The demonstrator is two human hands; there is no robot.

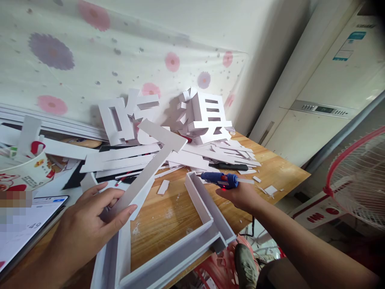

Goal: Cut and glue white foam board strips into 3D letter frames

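My left hand (pixel 87 218) pinches the lower end of a bent strip of white foam board (pixel 150 172) between thumb and fingers. The strip rises to an angled corner above the table. In my right hand (pixel 240 196) is a blue hot glue gun (pixel 219 180), its nozzle pointing left and a red light glowing; a pale glue stick sticks out of its back. The nozzle is near the top end of a hollow white foam board frame (pixel 200 200), which lies below both hands with its channel facing up. Whether nozzle and frame touch, I cannot tell.
Finished white block characters (pixel 210 114) stand against the flowered wall covering. White offcuts (pixel 198 156) and a black-handled tool (pixel 230 166) lie before them. A paper bucket (pixel 27 176) and a tablet (pixel 36 224) are left, a fan (pixel 357 180) right.
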